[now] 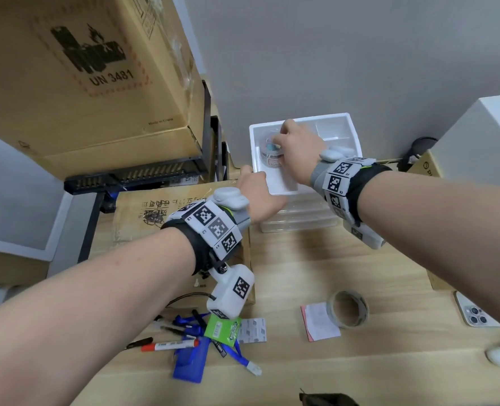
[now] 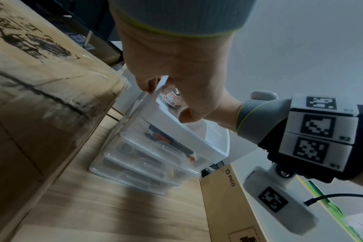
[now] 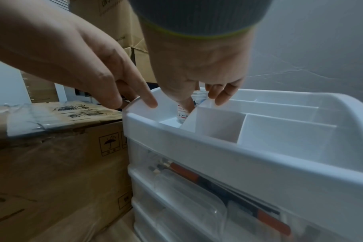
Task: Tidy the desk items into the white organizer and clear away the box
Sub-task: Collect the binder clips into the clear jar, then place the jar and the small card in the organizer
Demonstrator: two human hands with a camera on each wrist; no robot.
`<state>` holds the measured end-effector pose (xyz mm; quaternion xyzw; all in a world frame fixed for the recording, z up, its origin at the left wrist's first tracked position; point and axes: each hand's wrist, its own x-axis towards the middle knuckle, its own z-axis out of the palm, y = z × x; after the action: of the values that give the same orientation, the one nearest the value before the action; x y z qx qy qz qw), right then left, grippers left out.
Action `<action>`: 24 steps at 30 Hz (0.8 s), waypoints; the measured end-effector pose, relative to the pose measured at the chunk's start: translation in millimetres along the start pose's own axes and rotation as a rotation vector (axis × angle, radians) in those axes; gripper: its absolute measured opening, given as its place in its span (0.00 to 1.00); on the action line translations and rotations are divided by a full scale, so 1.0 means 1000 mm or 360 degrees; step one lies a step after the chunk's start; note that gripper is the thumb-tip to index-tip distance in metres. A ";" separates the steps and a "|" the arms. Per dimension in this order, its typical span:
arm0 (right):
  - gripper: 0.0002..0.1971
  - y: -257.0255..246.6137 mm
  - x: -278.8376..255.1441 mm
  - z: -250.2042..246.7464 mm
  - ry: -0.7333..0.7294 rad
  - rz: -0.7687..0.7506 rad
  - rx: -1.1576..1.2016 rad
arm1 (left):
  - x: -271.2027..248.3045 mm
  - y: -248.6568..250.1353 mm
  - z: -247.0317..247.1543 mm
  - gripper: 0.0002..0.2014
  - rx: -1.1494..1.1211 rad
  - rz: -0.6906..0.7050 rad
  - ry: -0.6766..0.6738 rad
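The white organizer (image 1: 349,122) stands against the back wall, a divided tray on top and clear drawers (image 3: 197,204) below. My right hand (image 1: 283,139) reaches into its left rear compartment and grips a small clear jar (image 1: 272,155) with a red and white label (image 3: 181,113). My left hand (image 1: 254,186) pinches the organizer's front left rim (image 2: 155,88), with fingers on both sides of the wall (image 3: 135,101). A taped cardboard box (image 1: 155,218) lies directly left of the organizer. Most of the jar is hidden by my fingers.
Loose on the wooden desk near me are pens, a red marker (image 1: 169,344), a blue lanyard (image 1: 190,361), a green packet (image 1: 222,329), a notepad (image 1: 320,320) and a tape roll (image 1: 349,309). A phone (image 1: 474,312) lies right. A large carton (image 1: 75,77) looms at the left.
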<state>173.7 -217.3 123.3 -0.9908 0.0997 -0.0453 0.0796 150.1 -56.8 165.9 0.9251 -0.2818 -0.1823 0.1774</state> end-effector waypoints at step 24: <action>0.13 0.008 -0.155 0.017 0.0260 0.0245 0.0698 | -0.070 0.009 0.059 0.07 0.0094 0.0687 -0.0207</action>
<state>22.9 -190.8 93.6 -0.9324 0.1688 -0.1396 0.2876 65.8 -36.0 134.5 0.8345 -0.4892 -0.1911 0.1665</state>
